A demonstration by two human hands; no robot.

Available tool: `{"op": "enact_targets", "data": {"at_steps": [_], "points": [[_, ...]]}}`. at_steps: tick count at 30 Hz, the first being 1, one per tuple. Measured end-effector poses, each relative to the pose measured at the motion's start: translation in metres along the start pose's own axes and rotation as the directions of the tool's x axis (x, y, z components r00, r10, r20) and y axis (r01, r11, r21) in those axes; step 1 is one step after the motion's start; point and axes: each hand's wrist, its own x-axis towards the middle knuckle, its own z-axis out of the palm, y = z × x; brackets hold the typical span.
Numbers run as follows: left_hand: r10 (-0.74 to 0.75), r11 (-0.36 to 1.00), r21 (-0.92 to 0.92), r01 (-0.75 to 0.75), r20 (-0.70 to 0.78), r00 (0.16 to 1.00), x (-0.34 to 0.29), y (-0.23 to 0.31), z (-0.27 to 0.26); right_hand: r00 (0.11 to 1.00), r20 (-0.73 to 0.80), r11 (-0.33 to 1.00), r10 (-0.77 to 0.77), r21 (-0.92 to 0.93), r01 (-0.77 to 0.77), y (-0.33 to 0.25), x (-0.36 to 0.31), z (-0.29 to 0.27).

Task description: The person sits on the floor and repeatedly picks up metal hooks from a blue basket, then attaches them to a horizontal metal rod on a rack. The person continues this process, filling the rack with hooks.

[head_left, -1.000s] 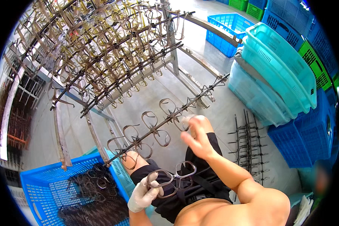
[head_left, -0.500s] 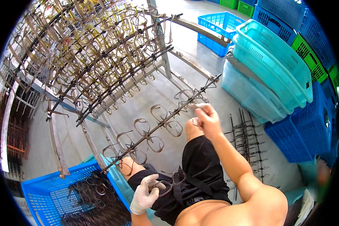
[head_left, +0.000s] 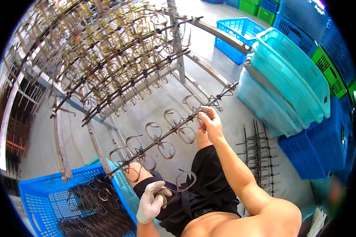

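My left hand (head_left: pixel 151 201), in a pale glove, is closed on a dark brown eyeglass frame (head_left: pixel 195 181), whose rim rises to the right above my lap. A long black hanging rod (head_left: pixel 149 147) with small clips slopes across in front of me, carrying several brown eyeglass frames like the held one. My right hand (head_left: pixel 211 124), with white coverings on some fingertips, is at the rod's right part. Its fingers are closed together beside a frame loop (head_left: pixel 190 99); what they grip is hidden.
A metal rack (head_left: pixel 181 67) full of hung frames stands at the far left. A blue crate (head_left: pixel 35 185) with a dark pile is at the near left. Stacked turquoise tubs (head_left: pixel 292 75) and blue crates (head_left: pixel 308 144) line the right. Bare rods (head_left: pixel 261 158) lie on the floor.
My right hand has moved left and inward onto the rod. The eyeglass frame in my left hand has tilted upward and now shows more of its rim.
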Motion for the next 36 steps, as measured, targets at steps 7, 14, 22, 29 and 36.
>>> {"op": "enact_targets", "data": {"at_steps": [7, 14, 22, 29, 36], "points": [[0.25, 0.897, 0.339, -0.283, 0.139, 0.958, 0.009, 0.024, 0.0, 0.516, 0.852, 0.987, 0.093, -0.147, 0.065, -0.016, -0.115, 0.011], [0.612, 0.782, 0.608, -0.133, -0.71, 0.348, -0.001, -0.039, -0.099, 0.786, 0.618, 0.982, -0.021, 0.159, -0.099, -0.056, -0.12, -0.027], [0.364, 0.423, 0.521, 0.741, -0.847, 0.388, -0.009, -0.095, -0.19, 0.959, -0.076, 0.962, -0.273, -0.009, 0.273, -0.033, 0.016, -0.076], [0.497, 0.659, 0.584, 0.475, -0.811, 0.308, -0.027, -0.091, -0.17, 0.993, -0.061, 0.99, -0.105, -0.098, 0.099, -0.043, 0.031, -0.058], [0.669, 0.379, 0.732, 0.566, -0.639, 0.378, -0.032, -0.102, -0.176, 0.992, -0.056, 0.994, -0.11, 0.022, 0.112, -0.021, 0.05, -0.064]]}}
